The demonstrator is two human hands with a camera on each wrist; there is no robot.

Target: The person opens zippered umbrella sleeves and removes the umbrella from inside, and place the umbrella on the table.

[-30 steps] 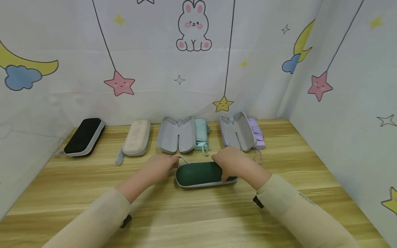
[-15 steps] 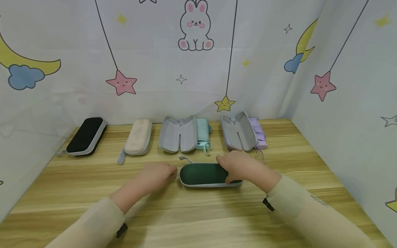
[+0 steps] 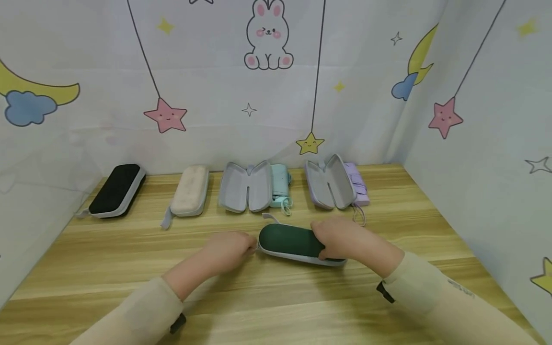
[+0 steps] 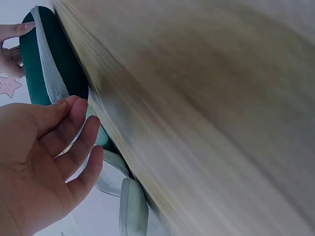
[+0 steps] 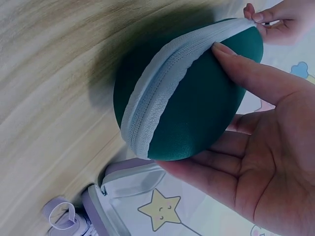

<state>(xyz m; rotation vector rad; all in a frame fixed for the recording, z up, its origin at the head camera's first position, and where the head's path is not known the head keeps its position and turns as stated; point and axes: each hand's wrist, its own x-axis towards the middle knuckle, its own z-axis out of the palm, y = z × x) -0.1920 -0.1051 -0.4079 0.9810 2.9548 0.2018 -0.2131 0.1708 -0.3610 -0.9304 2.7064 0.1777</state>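
Observation:
A green zippered hard case [image 3: 290, 241] with a pale grey zipper band lies at the middle of the table, angled with its right end nearer me. My right hand [image 3: 345, 239] grips its right part; in the right wrist view the thumb [image 5: 234, 56] presses one side and fingers lie on the other. At the left end my left hand [image 3: 228, 250] pinches the zipper pull between thumb and forefinger, its other fingers loosely bent. The pull is mostly hidden by the fingertips. In the left wrist view the zipper [image 4: 49, 64] looks closed along the visible side.
Along the back stand a black case [image 3: 116, 190], a cream case [image 3: 189, 190], an open grey-lined case [image 3: 246, 186] beside a mint folded umbrella [image 3: 280, 184], and an open lilac case [image 3: 329, 184] beside a purple folded umbrella [image 3: 356, 184]. A printed curtain [image 3: 207, 86] hangs behind.
The green case has shifted right and turned, its right end coming nearer me. My left hand has moved from near the grey strap to the case's left end. My right hand has moved along with the case.

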